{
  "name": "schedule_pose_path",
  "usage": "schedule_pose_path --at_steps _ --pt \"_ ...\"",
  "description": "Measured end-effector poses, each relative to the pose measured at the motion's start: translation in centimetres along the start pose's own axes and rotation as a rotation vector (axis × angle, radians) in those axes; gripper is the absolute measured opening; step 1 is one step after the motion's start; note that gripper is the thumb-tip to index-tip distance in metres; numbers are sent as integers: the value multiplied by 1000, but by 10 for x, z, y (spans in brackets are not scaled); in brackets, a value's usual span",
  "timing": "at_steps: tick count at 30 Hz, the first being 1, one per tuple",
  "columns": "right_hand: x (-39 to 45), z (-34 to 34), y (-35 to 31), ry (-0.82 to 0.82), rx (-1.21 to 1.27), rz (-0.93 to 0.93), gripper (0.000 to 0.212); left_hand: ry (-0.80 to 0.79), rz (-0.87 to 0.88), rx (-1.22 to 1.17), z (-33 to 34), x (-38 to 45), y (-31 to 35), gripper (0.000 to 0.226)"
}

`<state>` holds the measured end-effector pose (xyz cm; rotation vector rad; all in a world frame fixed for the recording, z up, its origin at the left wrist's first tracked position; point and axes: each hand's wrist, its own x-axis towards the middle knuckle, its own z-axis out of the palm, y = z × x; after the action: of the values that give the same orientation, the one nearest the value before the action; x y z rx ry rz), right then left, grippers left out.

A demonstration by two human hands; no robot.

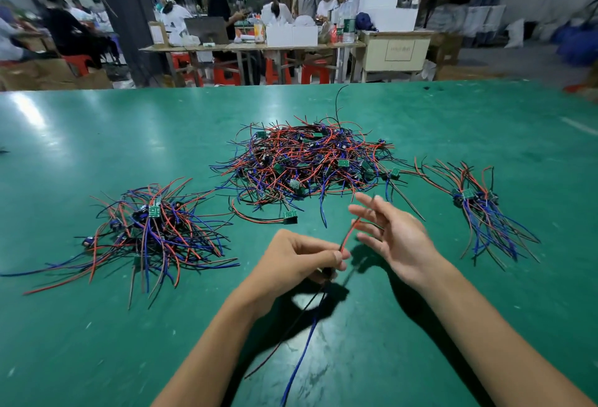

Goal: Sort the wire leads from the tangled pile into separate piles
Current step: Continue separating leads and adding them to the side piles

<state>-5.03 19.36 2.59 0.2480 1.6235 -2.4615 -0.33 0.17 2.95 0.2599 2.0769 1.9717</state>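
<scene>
The left hand [301,261] has its grip clamped on one wire lead [318,306], thumb and fingers pinched where its red strand rises and its blue and dark strands trail down toward the near edge of the green tabletop [97,134]. The right hand [393,235] is spread apart, fingers straight, with the red strand passing against them, holding nothing. The tangled pile [307,160] lies just beyond the hands; a loose sorted pile [155,231] sits to the left and a neater bundle [482,209] to the right, well apart from each other. To do this step well, I judge the strands should be straightened with the free fingers, then the lead laid parallel with its matching pile, board ends together, clear of the tangle.
</scene>
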Motion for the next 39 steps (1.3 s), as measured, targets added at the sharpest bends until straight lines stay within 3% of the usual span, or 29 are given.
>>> schedule_pose_path --at_steps 5,7,9,12,18,22,27,31,34,37,39 --pt "-9 12 23 -96 -783 -445 27 276 -22 -412 -8 7 4 14" --pt "-16 17 32 -212 -897 -520 35 360 -36 -498 -10 9 3 13" --pt "-21 27 35 -255 -700 -493 28 399 -28 -556 -10 9 2 12" --pt "-20 34 34 -183 -496 -496 4 401 16 -590 -7 8 2 17" --pt "-22 33 20 -42 -211 -314 21 409 164 -528 7 8 1 26" --pt "-20 31 14 -124 -54 -221 24 311 221 -499 14 6 1 12" --pt "-18 29 9 -226 -1 -136 20 218 302 -417 13 4 -1 15" --pt "-13 24 6 -181 7 -122 18 249 369 -126 4 9 -4 21" --pt "-12 15 1 -242 -22 -121 18 361 266 -56 -6 13 -6 18" --pt "-12 10 1 -276 -244 -198 21 210 53 -239 -5 8 -2 32" --pt "-13 11 6 -294 -382 -277 20 83 5 -276 0 6 -2 40"
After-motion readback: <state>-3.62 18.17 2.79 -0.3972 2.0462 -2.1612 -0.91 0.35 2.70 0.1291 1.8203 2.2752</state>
